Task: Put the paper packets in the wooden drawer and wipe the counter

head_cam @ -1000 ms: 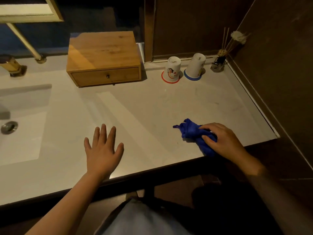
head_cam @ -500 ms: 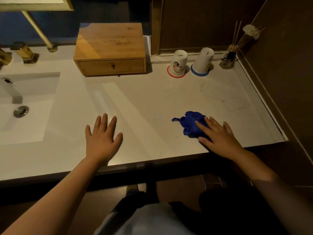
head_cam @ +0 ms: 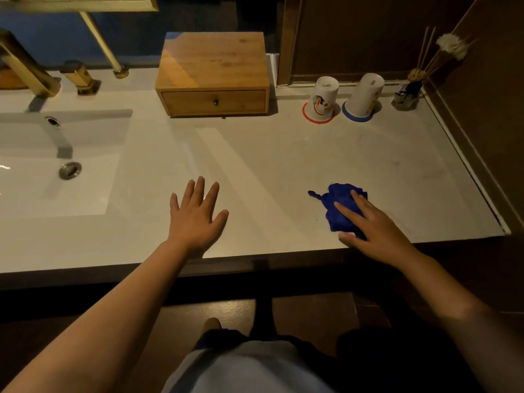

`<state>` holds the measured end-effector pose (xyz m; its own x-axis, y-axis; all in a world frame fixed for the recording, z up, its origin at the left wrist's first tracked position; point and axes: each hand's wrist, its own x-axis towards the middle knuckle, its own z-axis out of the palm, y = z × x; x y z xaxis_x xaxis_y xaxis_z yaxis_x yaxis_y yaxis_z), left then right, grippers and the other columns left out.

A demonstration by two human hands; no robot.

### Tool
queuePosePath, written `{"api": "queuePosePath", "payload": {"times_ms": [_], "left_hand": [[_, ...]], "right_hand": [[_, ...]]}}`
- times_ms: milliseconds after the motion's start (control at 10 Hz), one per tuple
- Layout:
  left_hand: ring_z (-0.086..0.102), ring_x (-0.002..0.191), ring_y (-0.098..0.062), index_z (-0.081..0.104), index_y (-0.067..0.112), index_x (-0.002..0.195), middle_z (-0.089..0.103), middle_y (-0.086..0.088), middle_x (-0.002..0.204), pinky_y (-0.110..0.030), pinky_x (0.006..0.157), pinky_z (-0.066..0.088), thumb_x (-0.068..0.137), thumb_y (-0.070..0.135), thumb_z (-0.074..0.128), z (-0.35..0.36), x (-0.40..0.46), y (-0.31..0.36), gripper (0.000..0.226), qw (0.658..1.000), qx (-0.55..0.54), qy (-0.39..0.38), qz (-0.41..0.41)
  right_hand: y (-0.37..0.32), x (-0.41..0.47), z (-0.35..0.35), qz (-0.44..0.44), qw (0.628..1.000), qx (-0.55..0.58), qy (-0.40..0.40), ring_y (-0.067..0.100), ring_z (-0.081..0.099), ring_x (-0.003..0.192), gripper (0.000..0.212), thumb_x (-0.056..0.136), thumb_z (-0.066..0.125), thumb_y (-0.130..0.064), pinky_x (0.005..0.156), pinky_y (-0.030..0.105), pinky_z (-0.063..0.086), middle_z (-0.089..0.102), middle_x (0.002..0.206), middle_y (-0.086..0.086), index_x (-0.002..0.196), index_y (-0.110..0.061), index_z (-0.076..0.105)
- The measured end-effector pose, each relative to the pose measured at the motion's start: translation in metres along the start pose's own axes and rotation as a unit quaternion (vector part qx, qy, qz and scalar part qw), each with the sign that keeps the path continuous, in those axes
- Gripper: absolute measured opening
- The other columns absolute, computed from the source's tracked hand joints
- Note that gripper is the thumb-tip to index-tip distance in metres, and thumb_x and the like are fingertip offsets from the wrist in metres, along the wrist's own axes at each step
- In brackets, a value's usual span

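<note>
A crumpled blue cloth (head_cam: pixel 338 207) lies on the white counter (head_cam: pixel 283 165) near its front edge. My right hand (head_cam: pixel 371 225) rests flat on the cloth's near side, fingers spread over it, not gripping it. My left hand (head_cam: pixel 197 215) lies palm down on the bare counter, fingers apart, holding nothing. The wooden drawer box (head_cam: pixel 214 78) stands at the back of the counter with its drawer closed. No paper packets show anywhere in view.
A sink (head_cam: pixel 37 177) with a brass faucet (head_cam: pixel 25 69) takes up the left. Two upturned paper cups (head_cam: pixel 323 102) (head_cam: pixel 364 96) and a reed diffuser (head_cam: pixel 411 89) stand at the back right. A dark wall borders the right edge.
My right hand has loosened from gripping the cloth to lying flat on it, fingers extended. The cloth has shifted slightly away from the edge. My left hand stays planted.
</note>
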<state>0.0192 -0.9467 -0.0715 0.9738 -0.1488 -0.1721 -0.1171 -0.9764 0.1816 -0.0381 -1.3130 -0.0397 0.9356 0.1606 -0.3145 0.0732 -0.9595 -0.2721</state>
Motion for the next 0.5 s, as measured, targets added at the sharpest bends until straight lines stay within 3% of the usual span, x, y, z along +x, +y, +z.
{"api": "queuePosePath", "payload": {"times_ms": [200, 300, 400, 500], "left_hand": [[-0.008, 0.145, -0.023, 0.003, 0.032, 0.148, -0.006, -0.003, 0.159, -0.053, 0.115, 0.002, 0.084, 0.062, 0.017, -0.009, -0.002, -0.005, 0.072, 0.999, 0.007, -0.027, 0.024], [0.004, 0.145, -0.026, 0.014, 0.027, 0.147, 0.007, -0.006, 0.158, -0.053, 0.113, 0.014, 0.08, 0.061, 0.021, -0.023, 0.0, -0.011, 0.075, 0.998, 0.02, -0.043, 0.039], [0.029, 0.136, -0.027, 0.035, 0.02, 0.139, 0.033, -0.009, 0.148, -0.046, 0.104, 0.033, 0.077, 0.059, 0.023, -0.036, -0.009, -0.016, 0.074, 0.998, 0.016, -0.019, 0.059], [0.045, 0.12, -0.026, 0.049, 0.016, 0.127, 0.049, -0.01, 0.131, -0.039, 0.088, 0.043, 0.086, 0.045, 0.041, -0.04, -0.024, -0.02, 0.051, 0.998, -0.012, 0.014, 0.053]], "right_hand": [[-0.021, 0.0, -0.003, 0.05, 0.998, -0.017, 0.045, 0.029, 0.026, 0.139, 0.069, 0.08, 0.032, -0.06, 0.113, 0.049, 0.019, 0.021, 0.156, 0.009, 0.143, -0.033, 0.028], [-0.045, 0.004, -0.007, 0.069, 0.989, -0.05, 0.123, 0.03, 0.04, 0.13, 0.061, 0.082, 0.034, -0.049, 0.109, 0.047, 0.026, 0.043, 0.143, 0.012, 0.136, -0.02, 0.044], [-0.082, 0.008, -0.009, 0.058, 0.983, -0.035, 0.168, 0.028, 0.044, 0.125, 0.048, 0.09, 0.042, -0.038, 0.106, 0.044, 0.029, 0.05, 0.136, 0.009, 0.132, -0.016, 0.048], [-0.119, 0.011, 0.007, 0.02, 0.991, -0.048, 0.121, 0.026, 0.045, 0.123, 0.045, 0.092, 0.044, -0.034, 0.103, 0.043, 0.032, 0.051, 0.135, 0.007, 0.134, -0.018, 0.046]]}}
